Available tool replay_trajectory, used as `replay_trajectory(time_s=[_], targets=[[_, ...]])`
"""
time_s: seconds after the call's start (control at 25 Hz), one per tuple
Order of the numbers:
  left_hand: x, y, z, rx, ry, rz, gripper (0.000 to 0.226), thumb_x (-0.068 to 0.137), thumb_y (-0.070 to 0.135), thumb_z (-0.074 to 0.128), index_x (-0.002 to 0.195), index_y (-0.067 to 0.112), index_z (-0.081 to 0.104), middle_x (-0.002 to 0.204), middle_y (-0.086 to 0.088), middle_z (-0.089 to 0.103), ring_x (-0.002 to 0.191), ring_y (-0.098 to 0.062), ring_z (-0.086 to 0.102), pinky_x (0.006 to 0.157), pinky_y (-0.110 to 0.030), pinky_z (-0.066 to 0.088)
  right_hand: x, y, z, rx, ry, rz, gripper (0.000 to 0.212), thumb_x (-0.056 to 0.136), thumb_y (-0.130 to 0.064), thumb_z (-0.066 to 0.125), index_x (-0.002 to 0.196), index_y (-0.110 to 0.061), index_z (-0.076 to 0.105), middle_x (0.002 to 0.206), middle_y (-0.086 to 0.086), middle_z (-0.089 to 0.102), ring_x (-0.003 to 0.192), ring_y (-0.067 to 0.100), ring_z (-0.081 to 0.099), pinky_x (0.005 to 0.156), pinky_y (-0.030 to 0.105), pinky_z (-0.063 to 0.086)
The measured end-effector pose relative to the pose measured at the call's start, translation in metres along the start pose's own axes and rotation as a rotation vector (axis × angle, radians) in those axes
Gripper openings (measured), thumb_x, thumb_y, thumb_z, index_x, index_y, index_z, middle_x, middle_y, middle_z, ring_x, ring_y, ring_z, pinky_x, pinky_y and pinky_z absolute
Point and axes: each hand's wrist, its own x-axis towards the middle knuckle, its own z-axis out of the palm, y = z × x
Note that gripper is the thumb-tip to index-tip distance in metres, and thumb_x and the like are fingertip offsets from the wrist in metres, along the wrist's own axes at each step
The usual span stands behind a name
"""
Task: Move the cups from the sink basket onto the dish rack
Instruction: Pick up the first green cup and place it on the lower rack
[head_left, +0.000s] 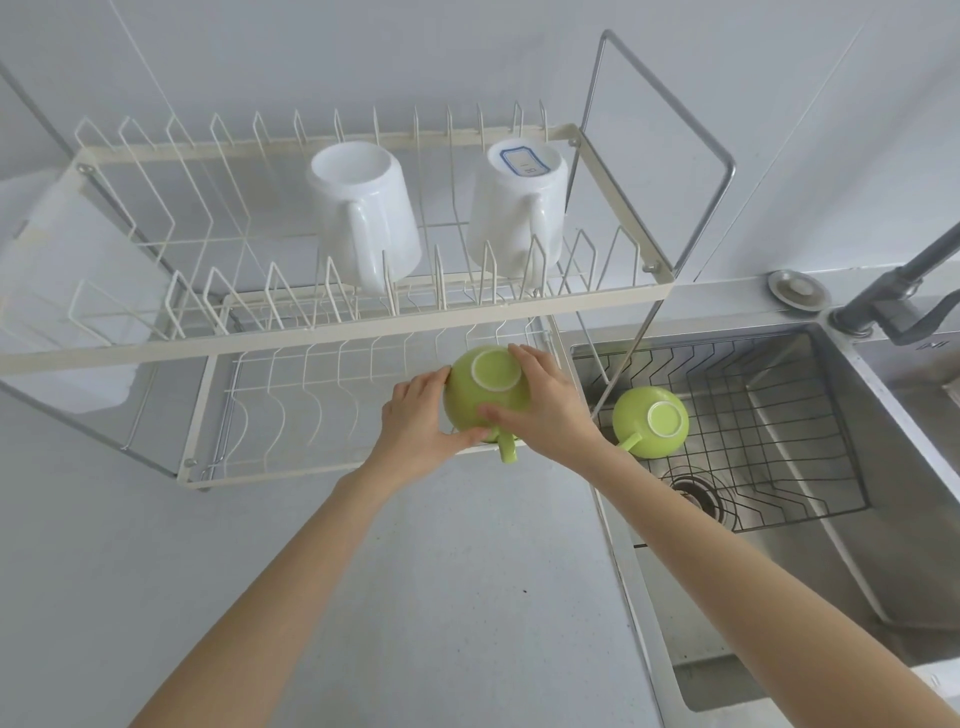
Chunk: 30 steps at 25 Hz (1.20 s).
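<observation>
Both hands are clamped on 1 green cup (485, 395), which is turned upside down with its pale foot ring facing up and its handle pointing toward the person. The left hand (415, 421) cups its left side, thumb pressed low on the front; the right hand (545, 402) wraps the right side, with fingers over the top edge near the foot ring and the thumb on the front wall. The cup is at the right front corner of the dish rack's lower tier (270, 415), over its white wires; whether it already rests on them cannot be told.

A second green cup (652, 421), also inverted with its handle toward the lower left, sits in the black wire sink basket (779, 415), at the basket's left end. The basket hangs inside the steel sink (857, 571), with the drain (698, 493) visible below it and a grey faucet (904, 291) at the upper right.

On the rack's upper tier (363, 322) stand 2 white mugs, mouth down and handles toward the camera: 1 near the middle (363, 218), and 1 to the right (519, 208) bearing a blue-framed label on its base. The rack stands on a pale tabletop (415, 597), just left of the sink.
</observation>
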Motion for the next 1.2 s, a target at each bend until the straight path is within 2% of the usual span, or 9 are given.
replay_trajectory(time_s=[0.2, 0.4, 0.64, 0.88, 1.08, 1.2], targets=[[0.017, 0.007, 0.002, 0.017, 0.005, -0.02, 0.086, 0.07, 0.044, 0.071, 0.138, 0.015, 0.029, 0.142, -0.008, 0.038, 0.13, -0.03, 0.031, 0.105, -0.043, 0.028, 0.011, 0.002, -0.007, 0.059, 0.002, 0.002, 0.079, 0.079, -0.029, 0.069, 0.143, -0.016, 0.025, 0.152, 0.0, 0.026, 0.138, 0.021, 0.027, 0.111, 0.034, 0.027], [0.038, 0.009, -0.002, 0.056, 0.006, -0.009, 0.082, 0.071, 0.044, 0.07, 0.137, 0.016, 0.029, 0.14, -0.009, 0.041, 0.127, -0.03, 0.035, 0.102, -0.042, 0.03, 0.034, 0.003, -0.008, 0.057, -0.003, 0.01, 0.077, 0.078, -0.03, 0.069, 0.141, -0.014, 0.029, 0.15, 0.003, 0.031, 0.136, 0.024, 0.032, 0.111, 0.037, 0.03], [0.049, 0.01, 0.0, 0.029, 0.005, 0.001, 0.081, 0.07, 0.043, 0.072, 0.134, 0.015, 0.033, 0.135, -0.01, 0.045, 0.121, -0.031, 0.042, 0.099, -0.044, 0.034, 0.045, 0.008, -0.011, 0.076, -0.005, 0.019, 0.072, 0.078, -0.027, 0.069, 0.138, -0.013, 0.032, 0.142, 0.003, 0.037, 0.128, 0.023, 0.04, 0.099, 0.03, 0.035], [0.048, 0.01, 0.0, 0.015, -0.004, -0.006, 0.082, 0.071, 0.042, 0.071, 0.136, 0.015, 0.03, 0.136, -0.01, 0.043, 0.123, -0.03, 0.043, 0.1, -0.044, 0.035, 0.045, 0.01, -0.011, 0.049, -0.021, 0.016, 0.073, 0.079, -0.029, 0.068, 0.139, -0.014, 0.029, 0.144, 0.003, 0.034, 0.13, 0.024, 0.038, 0.104, 0.037, 0.036], [0.043, 0.016, -0.007, 0.106, -0.078, 0.001, 0.09, 0.077, 0.044, 0.065, 0.143, 0.012, 0.013, 0.15, -0.01, 0.027, 0.133, -0.032, 0.03, 0.106, -0.047, 0.029, 0.041, 0.006, -0.015, -0.102, -0.001, -0.04, 0.075, 0.08, -0.034, 0.066, 0.139, -0.01, 0.027, 0.145, 0.008, 0.033, 0.139, 0.027, 0.024, 0.113, 0.044, 0.028], [0.026, 0.017, -0.015, 0.281, -0.042, 0.09, 0.085, 0.081, 0.042, 0.059, 0.144, 0.011, 0.011, 0.154, -0.009, 0.017, 0.137, -0.032, 0.025, 0.108, -0.046, 0.026, 0.025, 0.001, -0.016, -0.217, -0.006, -0.141, 0.078, 0.083, -0.035, 0.062, 0.143, -0.009, 0.02, 0.152, 0.009, 0.024, 0.144, 0.025, 0.015, 0.117, 0.043, 0.023]])
